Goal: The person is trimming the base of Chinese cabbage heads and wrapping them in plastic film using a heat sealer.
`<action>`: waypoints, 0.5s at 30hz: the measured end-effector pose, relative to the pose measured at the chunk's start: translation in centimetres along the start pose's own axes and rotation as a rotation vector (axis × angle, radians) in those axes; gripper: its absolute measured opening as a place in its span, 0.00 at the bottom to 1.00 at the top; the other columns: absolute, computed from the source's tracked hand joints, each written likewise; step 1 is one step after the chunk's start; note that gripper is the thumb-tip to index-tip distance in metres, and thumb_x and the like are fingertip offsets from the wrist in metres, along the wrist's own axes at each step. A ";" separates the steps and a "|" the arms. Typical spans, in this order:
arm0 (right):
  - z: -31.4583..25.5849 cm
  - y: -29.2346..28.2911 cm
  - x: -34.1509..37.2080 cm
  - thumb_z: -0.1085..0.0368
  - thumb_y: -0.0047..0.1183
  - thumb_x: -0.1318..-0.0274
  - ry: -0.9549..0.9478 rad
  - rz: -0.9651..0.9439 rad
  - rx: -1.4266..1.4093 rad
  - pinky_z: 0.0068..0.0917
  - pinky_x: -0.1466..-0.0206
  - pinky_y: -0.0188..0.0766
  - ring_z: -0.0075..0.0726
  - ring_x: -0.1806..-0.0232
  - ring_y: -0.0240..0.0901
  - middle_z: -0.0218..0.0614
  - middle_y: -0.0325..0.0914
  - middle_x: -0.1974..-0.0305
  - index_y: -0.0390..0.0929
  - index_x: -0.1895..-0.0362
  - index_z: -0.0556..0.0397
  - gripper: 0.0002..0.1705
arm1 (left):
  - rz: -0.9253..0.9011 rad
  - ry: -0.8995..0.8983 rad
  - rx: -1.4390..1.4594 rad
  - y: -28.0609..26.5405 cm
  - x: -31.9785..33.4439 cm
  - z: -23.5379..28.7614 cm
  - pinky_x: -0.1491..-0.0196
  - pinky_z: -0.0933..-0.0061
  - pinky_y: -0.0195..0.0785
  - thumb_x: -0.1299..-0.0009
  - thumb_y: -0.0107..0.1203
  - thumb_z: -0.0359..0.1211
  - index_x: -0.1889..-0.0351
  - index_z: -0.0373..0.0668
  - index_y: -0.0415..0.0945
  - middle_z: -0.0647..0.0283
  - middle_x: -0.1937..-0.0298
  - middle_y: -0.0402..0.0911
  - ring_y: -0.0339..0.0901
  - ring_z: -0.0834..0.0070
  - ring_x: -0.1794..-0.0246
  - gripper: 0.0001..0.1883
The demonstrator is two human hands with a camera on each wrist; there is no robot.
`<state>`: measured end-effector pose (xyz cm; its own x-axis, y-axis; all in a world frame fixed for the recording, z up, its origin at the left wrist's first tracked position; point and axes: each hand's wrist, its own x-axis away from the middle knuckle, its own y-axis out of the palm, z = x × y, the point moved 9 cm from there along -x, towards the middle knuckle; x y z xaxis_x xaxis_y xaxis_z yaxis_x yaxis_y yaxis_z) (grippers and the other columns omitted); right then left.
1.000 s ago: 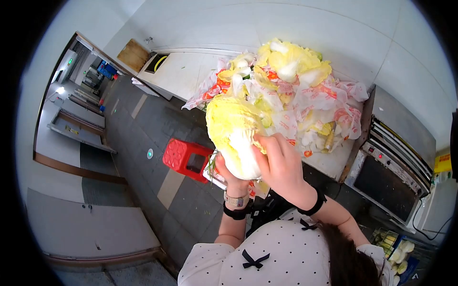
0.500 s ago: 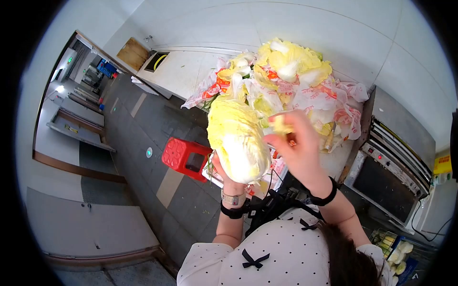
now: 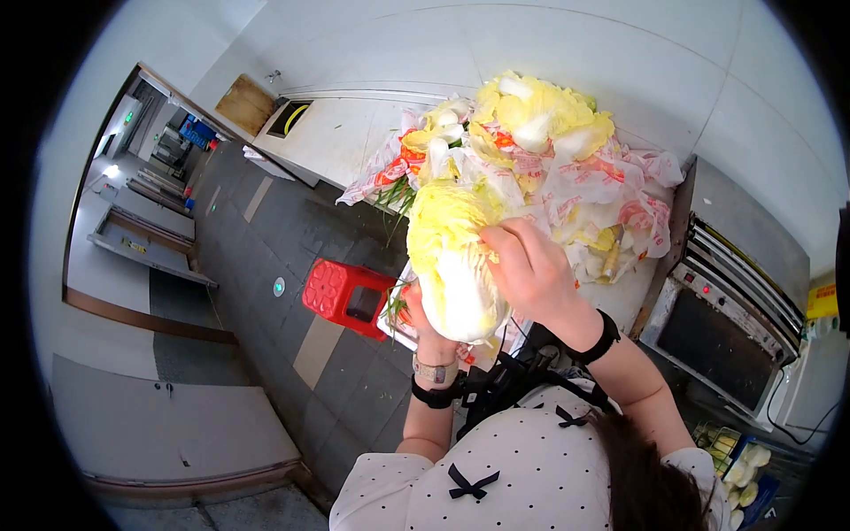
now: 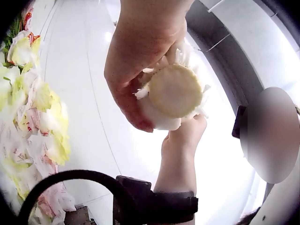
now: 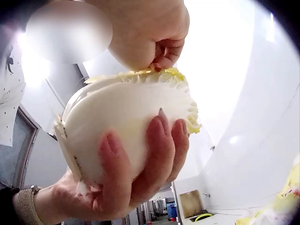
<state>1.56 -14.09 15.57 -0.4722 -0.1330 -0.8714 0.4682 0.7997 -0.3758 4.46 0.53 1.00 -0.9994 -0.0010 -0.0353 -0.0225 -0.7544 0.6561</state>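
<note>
The bare left grip [image 3: 427,327] is curved into a cup, its bent fingers [image 5: 117,164] slightly apart, while the bare left forearm [image 3: 428,435] stands nearly upright in the head view. Further from the chest, the bare right grip [image 3: 536,273] pinches, its bent fingertips [image 5: 163,62] drawn in close together, and the bare right forearm [image 3: 636,376] slants up toward the left hand

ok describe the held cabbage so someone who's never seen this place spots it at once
Find the white counter along the wall, heaped with bags and loose leaves. On the near side of that heap, the cabbage is held up in the left grip. Unlike the leaves behind it, it is one compact head, white below, yellow above, with a round cut base.
</note>
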 end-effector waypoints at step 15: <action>12.4 -5.0 -0.6 0.70 0.44 0.43 0.699 0.422 -0.567 0.13 0.81 0.57 0.12 0.81 0.58 0.27 0.67 0.75 0.68 0.58 0.56 0.08 | -0.417 -0.354 0.762 3.2 1.1 -2.2 0.51 0.37 0.62 0.41 0.42 0.64 0.34 0.49 0.49 0.44 0.38 0.57 0.58 0.39 0.42 0.43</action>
<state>8.74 -25.24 14.07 -0.7684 0.4566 -0.4485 0.3596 0.8877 0.2875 3.35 -3.35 1.37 -0.8538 0.4670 -0.2300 -0.2676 -0.0147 0.9634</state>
